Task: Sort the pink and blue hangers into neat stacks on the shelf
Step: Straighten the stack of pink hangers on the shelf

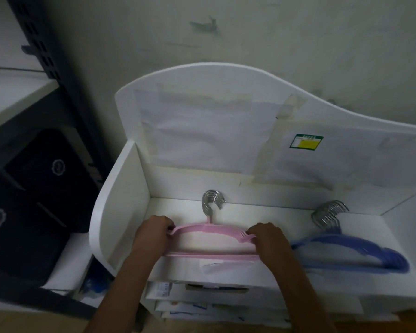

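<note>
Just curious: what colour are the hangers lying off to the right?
Blue, with silver metal hooks: the blue hangers show best in the head view.

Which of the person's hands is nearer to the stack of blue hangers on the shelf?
Right. The right hand grips the near end of the pink hangers, just beside the blue hangers. The left hand grips the pink stack's far end.

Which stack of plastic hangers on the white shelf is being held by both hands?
The pink plastic hanger stack: the left hand and right hand grip its two ends. The blue plastic hanger stack lies untouched to its right.
</note>
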`<action>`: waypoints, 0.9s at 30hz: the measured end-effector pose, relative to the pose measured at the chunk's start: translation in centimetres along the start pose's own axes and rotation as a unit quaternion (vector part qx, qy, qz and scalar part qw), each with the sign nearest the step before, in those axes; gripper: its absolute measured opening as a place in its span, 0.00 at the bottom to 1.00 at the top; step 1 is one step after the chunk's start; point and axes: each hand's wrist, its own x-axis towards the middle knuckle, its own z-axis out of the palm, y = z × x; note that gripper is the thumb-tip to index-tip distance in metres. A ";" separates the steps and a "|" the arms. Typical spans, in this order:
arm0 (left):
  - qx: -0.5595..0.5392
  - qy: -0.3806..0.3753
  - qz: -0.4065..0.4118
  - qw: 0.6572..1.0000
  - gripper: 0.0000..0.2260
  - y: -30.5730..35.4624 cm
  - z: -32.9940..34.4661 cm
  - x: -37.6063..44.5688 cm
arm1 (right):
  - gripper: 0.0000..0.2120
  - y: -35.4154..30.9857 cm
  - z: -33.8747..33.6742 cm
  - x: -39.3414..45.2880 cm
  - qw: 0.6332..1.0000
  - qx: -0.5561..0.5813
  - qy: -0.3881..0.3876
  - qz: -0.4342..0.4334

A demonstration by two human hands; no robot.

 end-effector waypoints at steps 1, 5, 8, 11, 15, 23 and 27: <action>-0.005 -0.002 0.000 1.000 0.11 -0.1 -0.1 0.0 | 0.11 -0.1 0.0 0.0 1.000 0.003 -0.004 0.002; -0.021 -0.018 0.003 1.000 0.15 -0.1 -0.6 0.1 | 0.09 -0.4 -0.7 0.0 1.000 0.004 -0.015 0.017; -0.021 -0.029 0.002 0.999 0.16 -0.4 -0.8 0.0 | 0.08 0.0 -0.9 -0.6 1.000 0.016 -0.003 0.003; -0.019 -0.026 0.002 0.999 0.13 -0.6 -1.0 -0.3 | 0.10 0.7 -0.8 -1.3 0.999 0.045 0.019 -0.003; -0.021 -0.026 -0.004 0.999 0.13 -0.1 -1.5 -0.2 | 0.14 -0.1 -0.9 -1.3 0.999 0.027 -0.022 0.032; -0.008 -0.018 -0.023 1.000 0.17 -0.1 -1.2 -0.7 | 0.12 -0.2 -0.2 -1.4 0.999 0.026 0.022 0.021; -0.009 -0.004 -0.041 0.999 0.15 0.5 -1.4 -0.9 | 0.10 -1.6 0.0 -1.5 0.999 0.009 0.045 0.025</action>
